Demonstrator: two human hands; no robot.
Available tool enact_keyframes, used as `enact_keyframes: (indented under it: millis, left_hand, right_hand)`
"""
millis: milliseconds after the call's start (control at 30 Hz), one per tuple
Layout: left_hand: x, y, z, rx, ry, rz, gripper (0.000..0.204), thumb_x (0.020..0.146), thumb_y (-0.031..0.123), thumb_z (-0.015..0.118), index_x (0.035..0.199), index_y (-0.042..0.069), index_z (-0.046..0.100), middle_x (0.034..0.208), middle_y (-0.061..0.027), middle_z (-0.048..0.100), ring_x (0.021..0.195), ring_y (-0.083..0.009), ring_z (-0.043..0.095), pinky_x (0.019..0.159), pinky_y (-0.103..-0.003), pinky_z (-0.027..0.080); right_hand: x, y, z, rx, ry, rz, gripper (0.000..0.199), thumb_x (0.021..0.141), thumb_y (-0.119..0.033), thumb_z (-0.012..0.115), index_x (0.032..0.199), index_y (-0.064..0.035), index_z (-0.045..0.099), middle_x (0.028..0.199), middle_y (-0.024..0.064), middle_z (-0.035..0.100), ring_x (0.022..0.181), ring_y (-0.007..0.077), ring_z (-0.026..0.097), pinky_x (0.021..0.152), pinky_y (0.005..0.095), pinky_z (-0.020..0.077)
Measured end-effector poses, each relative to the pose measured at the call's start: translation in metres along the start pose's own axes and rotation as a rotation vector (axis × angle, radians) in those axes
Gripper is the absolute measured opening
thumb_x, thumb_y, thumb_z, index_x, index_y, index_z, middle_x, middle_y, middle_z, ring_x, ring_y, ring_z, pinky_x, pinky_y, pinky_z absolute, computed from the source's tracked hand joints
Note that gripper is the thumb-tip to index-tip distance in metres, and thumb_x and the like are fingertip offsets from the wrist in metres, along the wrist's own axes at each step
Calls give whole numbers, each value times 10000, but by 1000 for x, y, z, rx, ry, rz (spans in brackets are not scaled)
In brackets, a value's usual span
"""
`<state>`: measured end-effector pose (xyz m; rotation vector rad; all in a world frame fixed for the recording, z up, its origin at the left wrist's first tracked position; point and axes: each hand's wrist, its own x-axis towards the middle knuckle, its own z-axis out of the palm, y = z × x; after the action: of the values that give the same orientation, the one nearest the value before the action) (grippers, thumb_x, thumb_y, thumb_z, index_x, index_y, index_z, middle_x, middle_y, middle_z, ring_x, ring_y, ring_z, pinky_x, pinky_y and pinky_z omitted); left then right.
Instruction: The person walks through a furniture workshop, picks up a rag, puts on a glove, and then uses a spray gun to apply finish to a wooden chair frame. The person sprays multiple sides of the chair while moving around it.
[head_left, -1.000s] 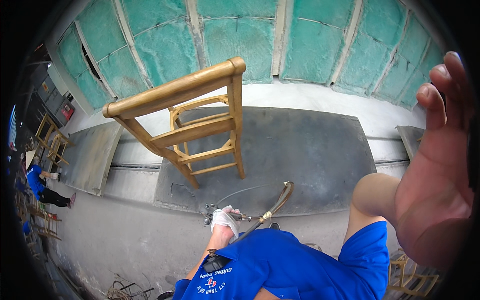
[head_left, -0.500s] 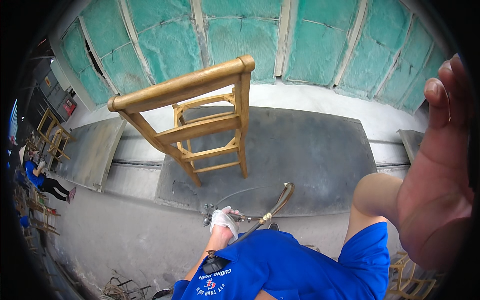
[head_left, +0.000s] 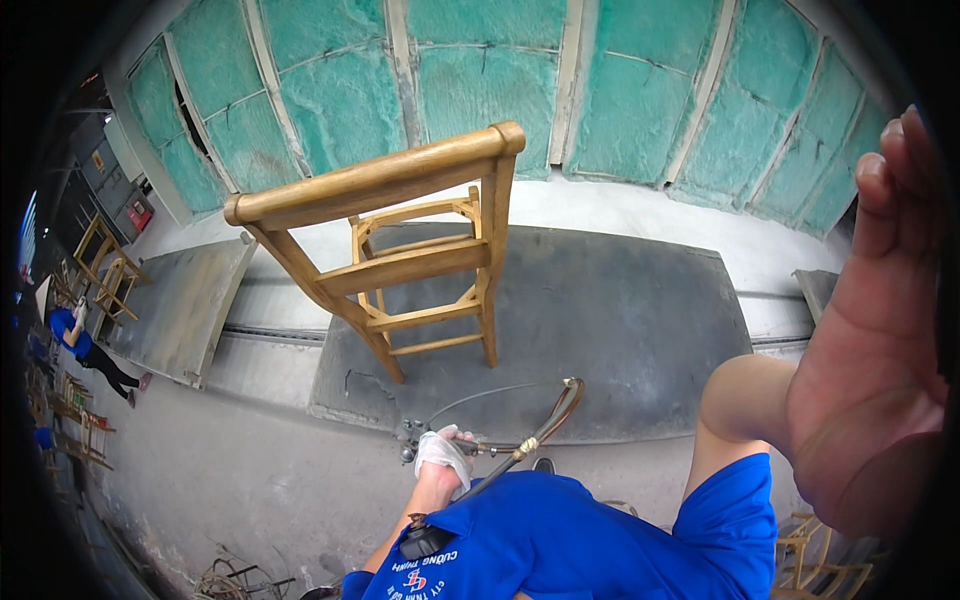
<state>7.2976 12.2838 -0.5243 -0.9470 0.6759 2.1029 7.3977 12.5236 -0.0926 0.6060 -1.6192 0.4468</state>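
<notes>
My left hand (head_left: 443, 457), in a thin clear plastic glove, is closed around a spray gun (head_left: 410, 438). A brownish hose (head_left: 562, 410) loops from the gun back towards my blue shirt. Beyond the gun, a bare wooden chair frame (head_left: 405, 270) stands with its backrest towards me and its seat open. It rests on a dark grey panel (head_left: 610, 320). At the right edge my bare right hand (head_left: 868, 320) is raised very near the camera, fingers stretched upward, nothing seen in it. Part of that hand runs out of the picture.
Green, filter-like wall panels (head_left: 490, 90) between pale posts line the far side. On the left, another panel (head_left: 190, 310) has a second chair frame (head_left: 110, 265) by it, and a person in blue (head_left: 75, 330) stands near. Coiled hoses (head_left: 240, 580) lie at the lower left.
The view has shifted slightly, so the chair frame and panel sit a little lower. My left hand still holds the spray gun; my right hand stays raised.
</notes>
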Motion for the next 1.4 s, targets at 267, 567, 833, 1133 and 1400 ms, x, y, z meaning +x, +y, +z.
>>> enact_keyframes:
  millis: [267,567,833,1133,1400]
  left_hand:
    - [-14,12,4,16,44,7,83,865,75,576,804,103,528,745,-49,548,758,-233,563,793,-410,453]
    - [-30,25,4,-49,-19,5,75,878,53,598,843,70,534,777,-75,540,775,-251,561,809,-407,482]
    - [-25,30,-15,173,-9,164,88,901,80,625,952,109,559,843,-66,608,815,-217,630,777,-383,524]
    - [-33,0,4,1243,-448,143,391,888,246,668,1188,39,525,1015,-117,652,945,-226,642,767,-335,520]
    - [-40,3,66,2157,-997,350,424,911,345,598,1209,43,596,1078,-144,686,989,-280,656,839,-395,506]
  right_hand:
    - [4,-5,11,6,-10,26,480,918,-426,626,1109,15,628,1019,161,645,918,240,610,819,343,486]
    - [-34,-27,22,2,-111,438,487,911,-433,635,1095,17,641,1001,156,656,905,235,617,813,338,487]
    - [-292,-78,10,293,-1070,1898,174,933,-162,574,932,-16,668,834,73,680,749,128,621,694,306,508]
    - [-334,-81,159,467,-697,1470,499,919,-360,655,1225,25,571,1120,132,615,1058,196,567,916,334,460]
    - [-349,-79,120,482,-577,1891,392,972,-389,585,1040,-15,685,948,74,709,895,148,628,798,332,509]
